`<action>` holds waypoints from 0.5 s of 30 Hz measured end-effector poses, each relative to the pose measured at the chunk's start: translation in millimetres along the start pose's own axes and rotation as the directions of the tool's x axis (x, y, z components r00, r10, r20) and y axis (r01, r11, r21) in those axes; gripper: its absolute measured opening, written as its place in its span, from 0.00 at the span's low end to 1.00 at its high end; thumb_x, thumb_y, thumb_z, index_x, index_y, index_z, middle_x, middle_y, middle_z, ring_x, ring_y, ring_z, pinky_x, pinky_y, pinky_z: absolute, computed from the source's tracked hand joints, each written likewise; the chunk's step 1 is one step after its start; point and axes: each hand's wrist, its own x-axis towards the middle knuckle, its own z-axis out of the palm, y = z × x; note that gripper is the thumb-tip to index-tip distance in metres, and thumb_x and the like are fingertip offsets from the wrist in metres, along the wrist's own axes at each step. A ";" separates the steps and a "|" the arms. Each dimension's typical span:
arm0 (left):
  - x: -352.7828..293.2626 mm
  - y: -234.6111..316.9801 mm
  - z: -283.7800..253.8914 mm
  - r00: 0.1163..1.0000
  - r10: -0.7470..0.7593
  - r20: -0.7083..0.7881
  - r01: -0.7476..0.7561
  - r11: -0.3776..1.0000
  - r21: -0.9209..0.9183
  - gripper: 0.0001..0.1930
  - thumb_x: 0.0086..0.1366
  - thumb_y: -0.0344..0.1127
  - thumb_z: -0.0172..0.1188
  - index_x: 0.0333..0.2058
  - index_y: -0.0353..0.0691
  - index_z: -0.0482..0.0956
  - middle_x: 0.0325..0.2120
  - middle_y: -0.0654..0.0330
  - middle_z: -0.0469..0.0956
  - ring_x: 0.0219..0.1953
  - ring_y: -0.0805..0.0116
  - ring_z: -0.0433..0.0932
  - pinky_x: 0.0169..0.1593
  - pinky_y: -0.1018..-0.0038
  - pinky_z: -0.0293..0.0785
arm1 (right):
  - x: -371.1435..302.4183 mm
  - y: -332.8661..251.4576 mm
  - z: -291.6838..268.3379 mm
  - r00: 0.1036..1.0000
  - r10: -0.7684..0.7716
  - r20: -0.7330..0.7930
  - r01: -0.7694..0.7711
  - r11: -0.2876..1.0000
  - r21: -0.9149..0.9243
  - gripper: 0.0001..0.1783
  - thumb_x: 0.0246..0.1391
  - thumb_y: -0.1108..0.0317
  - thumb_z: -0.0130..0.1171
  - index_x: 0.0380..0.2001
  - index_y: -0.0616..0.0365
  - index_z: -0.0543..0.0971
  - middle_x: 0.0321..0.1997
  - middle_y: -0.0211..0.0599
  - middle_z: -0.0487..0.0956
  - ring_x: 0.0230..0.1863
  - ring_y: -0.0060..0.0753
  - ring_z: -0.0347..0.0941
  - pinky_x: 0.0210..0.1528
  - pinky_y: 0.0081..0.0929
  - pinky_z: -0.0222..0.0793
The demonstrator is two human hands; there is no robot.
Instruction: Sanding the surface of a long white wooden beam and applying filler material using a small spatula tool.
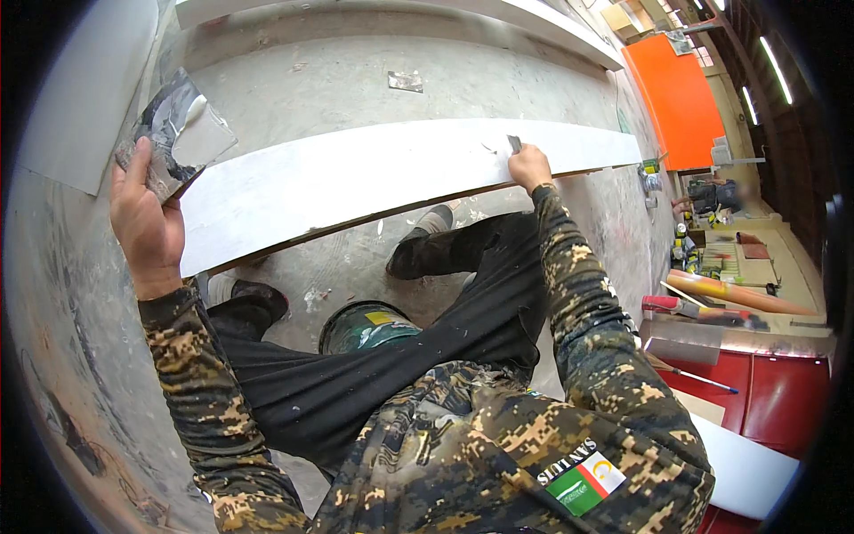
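Right hand (530, 166) presses a scraper (514, 142) onto the white board (356, 178).

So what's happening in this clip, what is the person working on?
A person in a camouflage jacket crouches over a long white board lying on a concrete floor. The right hand presses a small scraper blade against the board's far edge. The left hand holds up a flat metal plate smeared with grey-white filler. A dark bucket sits between the person's legs.
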 end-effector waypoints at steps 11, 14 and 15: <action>-4.1 4.2 -5.0 0.989 0.125 0.083 -0.133 0.986 0.101 0.17 0.73 0.31 0.50 0.56 0.30 0.69 0.52 0.53 0.75 0.53 0.62 0.77 0.54 0.68 0.79 | -88.0 -176.8 36.2 0.883 -0.454 0.117 0.458 0.889 -0.015 0.16 0.56 0.62 0.49 0.32 0.62 0.81 0.32 0.54 0.82 0.35 0.56 0.81 0.40 0.48 0.77; -7.7 12.8 8.2 0.996 0.073 0.052 -0.077 0.993 0.086 0.17 0.72 0.33 0.51 0.56 0.31 0.69 0.51 0.53 0.76 0.51 0.62 0.78 0.52 0.68 0.79 | -144.6 -229.3 30.8 0.818 -0.547 0.180 0.541 0.837 0.082 0.12 0.52 0.69 0.50 0.31 0.64 0.80 0.30 0.55 0.82 0.34 0.51 0.80 0.39 0.44 0.78; -6.4 9.5 9.9 1.000 0.023 0.017 -0.024 0.998 0.056 0.17 0.72 0.33 0.51 0.55 0.31 0.69 0.50 0.53 0.76 0.50 0.62 0.79 0.52 0.68 0.79 | -158.6 -237.4 25.7 0.770 -0.613 0.180 0.605 0.790 0.102 0.11 0.52 0.69 0.51 0.33 0.62 0.81 0.29 0.53 0.82 0.35 0.51 0.80 0.40 0.44 0.78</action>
